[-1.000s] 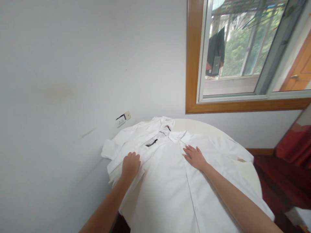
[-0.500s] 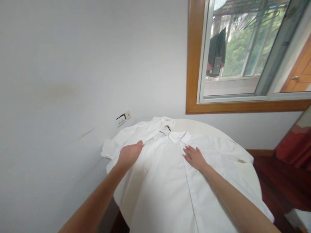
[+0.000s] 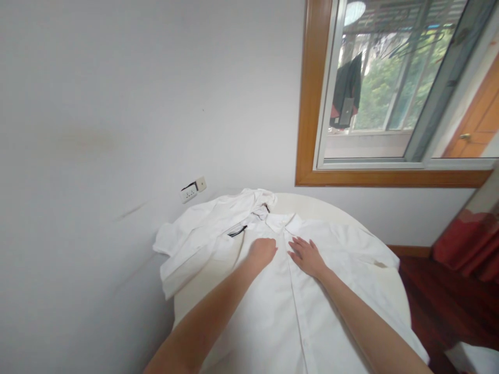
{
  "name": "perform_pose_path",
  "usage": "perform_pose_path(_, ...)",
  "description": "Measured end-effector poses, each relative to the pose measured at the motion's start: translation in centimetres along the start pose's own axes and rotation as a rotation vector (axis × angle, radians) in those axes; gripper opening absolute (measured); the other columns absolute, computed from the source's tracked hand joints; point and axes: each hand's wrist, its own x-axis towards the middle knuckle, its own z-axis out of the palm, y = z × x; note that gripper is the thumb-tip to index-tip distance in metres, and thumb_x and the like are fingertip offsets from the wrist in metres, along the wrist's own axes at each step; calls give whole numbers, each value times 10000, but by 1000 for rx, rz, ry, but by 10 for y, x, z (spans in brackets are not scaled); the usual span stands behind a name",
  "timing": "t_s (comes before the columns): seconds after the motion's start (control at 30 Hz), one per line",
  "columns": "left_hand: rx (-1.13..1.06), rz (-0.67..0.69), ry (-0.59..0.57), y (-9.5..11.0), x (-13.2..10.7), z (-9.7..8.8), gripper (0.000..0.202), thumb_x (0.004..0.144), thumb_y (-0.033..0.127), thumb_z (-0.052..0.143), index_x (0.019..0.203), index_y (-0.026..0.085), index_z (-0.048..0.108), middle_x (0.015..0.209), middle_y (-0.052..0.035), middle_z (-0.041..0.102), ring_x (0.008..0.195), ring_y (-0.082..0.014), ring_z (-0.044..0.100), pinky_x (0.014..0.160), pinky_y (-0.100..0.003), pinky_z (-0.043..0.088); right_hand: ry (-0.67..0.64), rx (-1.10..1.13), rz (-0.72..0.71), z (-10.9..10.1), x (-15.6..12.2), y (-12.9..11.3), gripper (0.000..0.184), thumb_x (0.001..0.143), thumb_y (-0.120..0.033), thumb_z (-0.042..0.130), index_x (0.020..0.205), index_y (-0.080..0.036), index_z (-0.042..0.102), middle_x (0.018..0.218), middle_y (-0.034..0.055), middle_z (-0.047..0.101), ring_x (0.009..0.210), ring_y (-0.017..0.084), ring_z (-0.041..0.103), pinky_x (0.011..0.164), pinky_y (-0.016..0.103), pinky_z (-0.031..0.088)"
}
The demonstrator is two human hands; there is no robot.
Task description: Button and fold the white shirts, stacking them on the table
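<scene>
A white button-up shirt (image 3: 273, 306) lies front side up over a round table (image 3: 218, 278), its collar (image 3: 281, 222) toward the wall. My left hand (image 3: 264, 251) is closed on the shirt's fabric, left of the button line and below the collar. What exactly its fingers pinch is partly hidden under the hand. My right hand (image 3: 307, 256) rests flat with spread fingers on the other front panel, beside the button line. To the left lies more white cloth, a second garment (image 3: 195, 228) by its look, rumpled, with a dark strip (image 3: 237, 231) at its edge.
The wall (image 3: 117, 104) borders the table behind and on the left, with a socket (image 3: 189, 194) low on it. A wood-framed window (image 3: 304, 93) is at upper right. A red curtain (image 3: 468, 239) hangs at right above a dark floor (image 3: 424, 296); a white object (image 3: 473, 358) sits at lower right.
My left hand has moved right with the shirt's left side, folding it inward toward the button line. Table surface and the dark strip now show at left. My right hand stays on the shirt.
</scene>
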Motion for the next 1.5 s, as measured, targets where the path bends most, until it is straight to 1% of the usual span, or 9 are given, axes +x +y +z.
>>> perform_pose_path(0.23,1,-91,21,-37,-58,4,508,947,492,258,943,149,633,852,-137,690,837,-257,658,731,-365,456,11,1,-8,2,0,2,453,932,-449,372,1332,-274,495,1452,65,413,1364,219,311,1107,511,165)
perform_pose_path(0.5,51,-124,-61,-63,-126,-11,453,964,371,243,878,154,631,772,-122,678,775,-249,660,712,-362,454,26,4,-8,1,-1,2,456,938,-456,363,1330,-265,496,1451,66,416,1366,217,306,1106,505,173)
perform_pose_path(0.63,78,-73,-111,-41,-118,-23,394,966,308,272,941,132,623,745,-138,680,762,-267,673,683,-371,469,24,2,-6,0,-2,1,458,937,-452,368,1333,-260,492,1453,69,413,1370,217,299,1103,509,178)
perform_pose_path(0.9,-83,251,1,43,-52,-17,395,966,358,322,919,122,635,808,-154,690,832,-247,677,745,-356,480,4,110,-14,0,3,9,408,920,-396,426,1273,-241,557,1427,91,446,1353,231,337,1098,541,180)
perform_pose_path(1.07,-154,260,-5,71,-36,-8,395,968,380,305,971,136,615,858,-142,696,855,-250,676,727,-347,474,43,378,14,-4,9,30,400,911,-362,376,1166,-220,650,1252,73,617,1212,220,519,1054,439,341)
perform_pose_path(1.17,-149,237,5,58,-45,-7,412,952,459,313,1010,162,593,851,-111,698,837,-243,671,710,-334,471,46,472,48,-11,8,39,424,897,-395,377,1152,-213,663,1201,58,649,1128,227,583,999,402,417)
perform_pose_path(1.27,-114,234,26,24,-65,-7,468,948,503,265,967,177,600,850,-102,690,827,-235,657,717,-336,459,20,501,48,-20,6,40,410,882,-394,405,1116,-204,683,1176,56,663,1095,235,602,986,390,430)
perform_pose_path(1.4,-40,206,6,-26,-95,-5,471,958,467,258,855,181,617,824,-90,680,827,-226,631,737,-336,439,-89,510,4,-37,2,37,388,864,-376,440,1103,-198,689,1134,57,684,1045,234,627,950,360,456)
perform_pose_path(1.5,-23,221,-33,-48,-108,-4,373,953,384,327,820,188,615,824,-74,671,834,-213,615,742,-321,429,-156,500,-59,-51,-5,31,384,857,-400,456,1095,-216,694,1131,46,686,1044,231,628,945,348,457)
